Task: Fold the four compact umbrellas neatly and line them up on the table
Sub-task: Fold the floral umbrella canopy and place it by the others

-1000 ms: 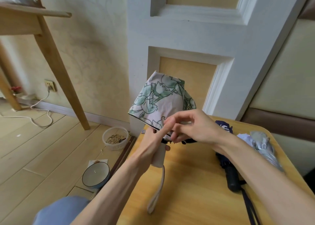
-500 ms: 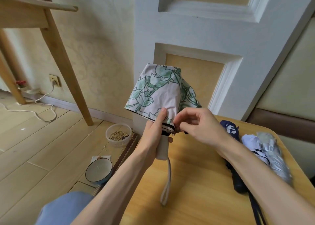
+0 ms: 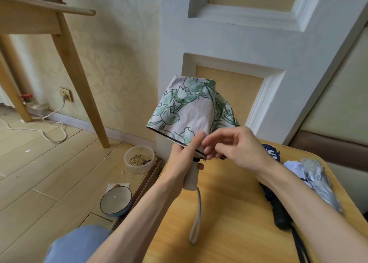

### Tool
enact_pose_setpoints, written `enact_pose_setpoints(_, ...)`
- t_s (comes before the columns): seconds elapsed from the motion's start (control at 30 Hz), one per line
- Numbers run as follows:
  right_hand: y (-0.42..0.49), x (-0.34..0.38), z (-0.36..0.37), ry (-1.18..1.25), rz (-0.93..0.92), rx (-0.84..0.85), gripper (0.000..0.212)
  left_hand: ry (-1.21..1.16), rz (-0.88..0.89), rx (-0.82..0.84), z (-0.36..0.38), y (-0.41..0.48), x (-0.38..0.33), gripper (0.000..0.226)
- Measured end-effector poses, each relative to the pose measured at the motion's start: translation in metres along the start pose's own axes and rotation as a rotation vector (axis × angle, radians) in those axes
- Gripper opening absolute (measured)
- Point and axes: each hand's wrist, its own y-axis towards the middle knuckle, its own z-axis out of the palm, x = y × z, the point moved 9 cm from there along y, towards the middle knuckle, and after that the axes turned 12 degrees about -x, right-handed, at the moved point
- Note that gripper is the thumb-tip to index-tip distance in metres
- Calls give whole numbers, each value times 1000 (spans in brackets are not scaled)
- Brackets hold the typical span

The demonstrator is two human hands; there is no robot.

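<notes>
The pale pink compact umbrella with green leaf print (image 3: 187, 115) is held in the air above the near-left part of the yellow wooden table (image 3: 229, 223). Its long axis stands close to upright, leaning slightly away from the person. The cream plastic handle (image 3: 191, 180) points down at the table and the canopy top points up toward the wall behind it. A cream wrist strap (image 3: 197, 213) hangs from the handle toward the tabletop; whether it touches cannot be told.

The left hand (image 3: 182, 161) is wrapped round the handle, thumb stretched up and pressing the black-edged hem. The right hand (image 3: 237, 149) has its fingers curled in and pinches the hem just above the handle. Motion blur hides the exact hold.

This umbrella looks light. The thin fabric is probably soft and slippery, and its loose panels flare outward. The ribs underneath are likely thin and springy, so they could bend or nip a finger. The handle seems the firm anchor; each panel is best taken at the hem, pulled flat and wrapped 1 way.

On the right side of the table lies a dark navy compact umbrella with a black handle (image 3: 278, 213), its handle toward the near edge. At the right edge sits a white and silver-grey fabric bundle (image 3: 316, 181), likely the other 2.
</notes>
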Motion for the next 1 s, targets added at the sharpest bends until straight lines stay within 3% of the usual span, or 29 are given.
enact_pose_setpoints(0.13, 20, 4, -57, -15, -10, -414, 18, 79, 23, 47, 3, -5, 0, 31)
enact_pose_setpoints(0.17, 26, 9, -66, -92, -49, -456, 23, 108, 52, 83, 5, -7, 0, 28)
enact_pose_setpoints(0.27, 46, 10, -79, -170, -1, -438, 56, 221, 183, 196, 16, -18, -3, 27)
enact_pose_setpoints(0.4, 53, -4, -87, -154, 135, -333, 64, 368, 319, 303, 27, -34, -1, 24)
enact_pose_setpoints(0.53, 47, -23, -103, -207, 238, -398, 49, 442, 421, 344, 27, -38, -1, 15)
enact_pose_setpoints(0.6, 45, -28, -107, -239, 256, -416, 37, 410, 385, 328, 26, -41, 0, 10)
enact_pose_setpoints(0.7, 41, -33, -111, -251, 246, -449, 15, 342, 312, 276, 22, -38, 3, 38)
enact_pose_setpoints(0.77, 37, -37, -112, -231, 251, -475, 6, 296, 316, 226, 17, -32, 4, 34)
enact_pose_setpoints(0.87, 33, -42, -114, -205, 242, -527, 16, 391, 441, 197, 18, -33, -3, 72)
enact_pose_setpoints(1.0, 28, -41, -113, -175, 240, -559, 7, 520, 563, 243, 24, -37, -4, 49)
